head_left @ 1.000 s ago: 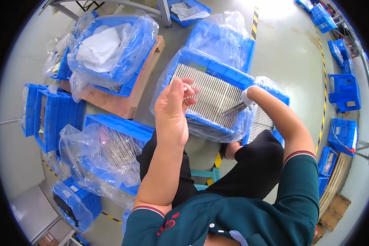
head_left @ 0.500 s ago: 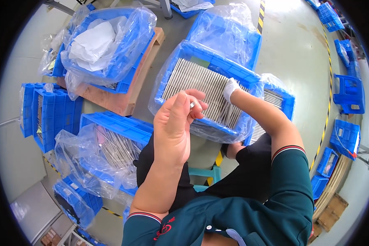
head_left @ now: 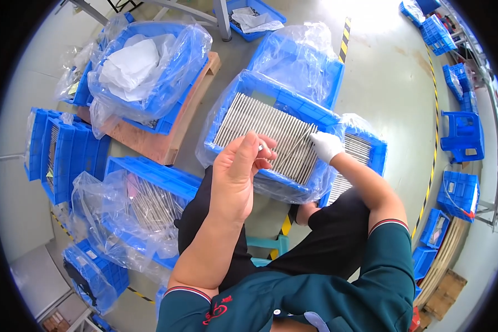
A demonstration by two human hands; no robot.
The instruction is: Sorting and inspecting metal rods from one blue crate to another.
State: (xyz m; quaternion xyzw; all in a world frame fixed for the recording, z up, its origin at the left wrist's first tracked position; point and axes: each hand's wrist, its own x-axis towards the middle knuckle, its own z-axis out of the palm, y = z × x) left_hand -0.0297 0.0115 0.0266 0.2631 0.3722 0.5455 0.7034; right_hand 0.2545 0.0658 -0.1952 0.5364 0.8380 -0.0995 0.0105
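Note:
My bare left hand point(head_left: 239, 166) is raised in front of the near side of a blue crate, its fingers curled and pinched. Between them shows a small shiny metal piece point(head_left: 260, 148); most of it is hidden. My right hand point(head_left: 327, 146), in a white glove, is over the right part of the crate. Its fingertips are closed at the upper end of a thin metal rod point(head_left: 297, 148), which lies slantwise across the others. Rows of silvery metal rods point(head_left: 254, 119) fill the plastic-lined blue crate point(head_left: 290, 101), side by side.
More rods lie in a second crate point(head_left: 380, 157) at the right and, jumbled, in a plastic-draped crate point(head_left: 155, 177) at the left. A wooden pallet point(head_left: 169, 152) holds a crate with white sheets point(head_left: 130, 63). A green stool point(head_left: 268, 242) is under me. Stacked crates point(head_left: 74, 160) stand far left.
My right hand has moved down and slightly right from the rods' far ends, and a rod now lies slantwise at its fingertips. My left hand keeps its pinch. The whole view has shifted slightly.

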